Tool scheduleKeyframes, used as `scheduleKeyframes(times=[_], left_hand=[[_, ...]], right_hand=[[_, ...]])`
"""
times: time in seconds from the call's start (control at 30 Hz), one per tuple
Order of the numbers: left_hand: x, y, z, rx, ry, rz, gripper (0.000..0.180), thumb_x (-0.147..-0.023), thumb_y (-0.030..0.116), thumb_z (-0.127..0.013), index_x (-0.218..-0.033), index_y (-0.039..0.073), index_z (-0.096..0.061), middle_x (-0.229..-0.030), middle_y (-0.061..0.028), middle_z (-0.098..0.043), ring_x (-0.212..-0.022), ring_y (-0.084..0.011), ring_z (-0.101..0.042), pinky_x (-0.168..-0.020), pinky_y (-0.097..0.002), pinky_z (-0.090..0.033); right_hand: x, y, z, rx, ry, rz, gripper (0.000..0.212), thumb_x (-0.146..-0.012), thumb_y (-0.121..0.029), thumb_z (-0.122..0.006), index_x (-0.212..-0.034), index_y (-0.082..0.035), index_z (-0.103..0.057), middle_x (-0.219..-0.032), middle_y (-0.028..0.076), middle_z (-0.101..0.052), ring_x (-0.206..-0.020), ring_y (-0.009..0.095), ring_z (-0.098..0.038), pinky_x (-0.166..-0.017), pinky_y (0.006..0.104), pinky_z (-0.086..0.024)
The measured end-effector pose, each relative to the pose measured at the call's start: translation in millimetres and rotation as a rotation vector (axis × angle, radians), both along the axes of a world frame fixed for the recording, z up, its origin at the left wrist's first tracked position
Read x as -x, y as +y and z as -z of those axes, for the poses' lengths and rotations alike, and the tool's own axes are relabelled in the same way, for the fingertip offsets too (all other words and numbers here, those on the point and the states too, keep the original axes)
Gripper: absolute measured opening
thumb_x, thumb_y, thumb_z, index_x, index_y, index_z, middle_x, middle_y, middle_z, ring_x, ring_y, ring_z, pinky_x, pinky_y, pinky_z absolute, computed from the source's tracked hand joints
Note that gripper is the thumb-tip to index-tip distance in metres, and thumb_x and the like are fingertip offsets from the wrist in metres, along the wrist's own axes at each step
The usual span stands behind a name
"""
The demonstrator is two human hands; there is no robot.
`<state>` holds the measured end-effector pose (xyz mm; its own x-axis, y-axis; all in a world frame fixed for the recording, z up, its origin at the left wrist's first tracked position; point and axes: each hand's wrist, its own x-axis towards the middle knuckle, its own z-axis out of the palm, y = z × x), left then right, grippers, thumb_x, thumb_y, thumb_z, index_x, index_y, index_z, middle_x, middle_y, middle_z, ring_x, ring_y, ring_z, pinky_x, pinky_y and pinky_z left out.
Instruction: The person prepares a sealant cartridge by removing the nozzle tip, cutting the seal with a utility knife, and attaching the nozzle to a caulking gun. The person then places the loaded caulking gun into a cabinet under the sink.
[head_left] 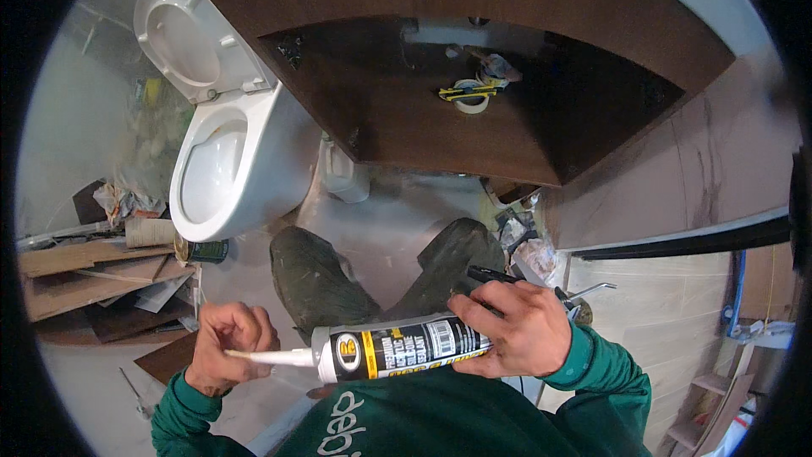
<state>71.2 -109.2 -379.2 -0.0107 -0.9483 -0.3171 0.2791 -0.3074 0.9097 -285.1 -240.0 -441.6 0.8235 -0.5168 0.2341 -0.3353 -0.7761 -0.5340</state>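
A sealant cartridge [406, 347], black with yellow and white markings, lies level in a caulking gun [492, 275] before my chest. My right hand [520, 326] is closed around the gun at the cartridge's right end. Part of the gun's black handle shows above my fingers, and a bent metal rod sticks out to the right. The long white nozzle [283, 357] points left. My left hand [233, 343] has its fingers curled around the nozzle's tip end, which looks yellowish. The palm side of my right hand is hidden.
A white toilet [224, 161] with its lid raised stands at the left. Ahead is a dark brown open cabinet [406, 131] holding a tape roll [471, 104] and a yellow utility knife [457, 94]. Wood offcuts [110, 275] lie at left; debris [533, 256] sits beside my right knee.
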Motion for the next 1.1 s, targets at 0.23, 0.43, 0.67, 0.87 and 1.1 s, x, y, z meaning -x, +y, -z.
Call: scheduleKeyframes(times=[0.23,0.43,0.67,0.87,1.1], left_hand=[[-10.5,14.5,3.8,0.032,0.108,0.093,0.037,-0.06,-0.014,-0.078,-0.068,0.005,-0.048,-0.072,-0.009,-0.06,-0.062,-0.0179,-0.057,-0.059,-0.0329,-0.047],[-35.2,-2.7,-1.6,0.015,-0.292,0.207,0.038,-0.065,-0.009,-0.082,-0.073,0.008,-0.049,-0.077,-0.0101,-0.065,-0.067,-0.0126,-0.058,-0.062,-0.0277,-0.049],[-51.2,-23.4,-2.9,-0.064,-0.202,0.174,0.031,-0.066,-0.013,-0.079,-0.086,0.002,-0.06,-0.083,-0.0101,-0.066,-0.075,-0.0141,-0.063,-0.068,-0.0261,-0.051],[-72.6,-24.3,9.3,-0.019,-0.11,0.26,0.028,-0.064,-0.016,-0.077,-0.077,0.001,-0.059,-0.08,-0.01,-0.065,-0.073,-0.0132,-0.059,-0.065,-0.0263,-0.047],[-88.7,8.2,29.4,-0.085,0.116,0.3,0.026,-0.069,-0.017,-0.075,-0.077,0.001,-0.058,-0.081,-0.0103,-0.065,-0.075,-0.0121,-0.058,-0.065,-0.0263,-0.047]], right_hand=[[0.0,35.5,-5.7,0.064,-0.006,0.063,0.068,-0.062,-0.041,-0.085,-0.119,-0.009,-0.066,-0.096,0.007,-0.061,-0.07,0.024,-0.063,-0.063,0.0363,-0.052],[-12.9,47.5,2.2,0.076,-0.005,0.173,0.062,-0.063,-0.044,-0.088,-0.108,-0.006,-0.072,-0.089,0.008,-0.064,-0.068,0.022,-0.067,-0.057,0.0355,-0.054],[-29.6,38.9,-2.5,0.051,0.058,0.175,0.07,-0.062,-0.042,-0.087,-0.118,-0.007,-0.065,-0.094,0.008,-0.06,-0.068,0.025,-0.065,-0.062,0.0382,-0.054],[-47.5,29.4,-7.5,0.067,0.074,0.116,0.068,-0.063,-0.043,-0.087,-0.117,-0.008,-0.066,-0.093,0.008,-0.061,-0.066,0.024,-0.066,-0.062,0.0371,-0.055],[-55.3,33.5,-7.1,0.023,0.14,0.04,0.066,-0.064,-0.045,-0.087,-0.116,-0.009,-0.067,-0.095,0.007,-0.064,-0.068,0.024,-0.066,-0.062,0.0365,-0.056]])
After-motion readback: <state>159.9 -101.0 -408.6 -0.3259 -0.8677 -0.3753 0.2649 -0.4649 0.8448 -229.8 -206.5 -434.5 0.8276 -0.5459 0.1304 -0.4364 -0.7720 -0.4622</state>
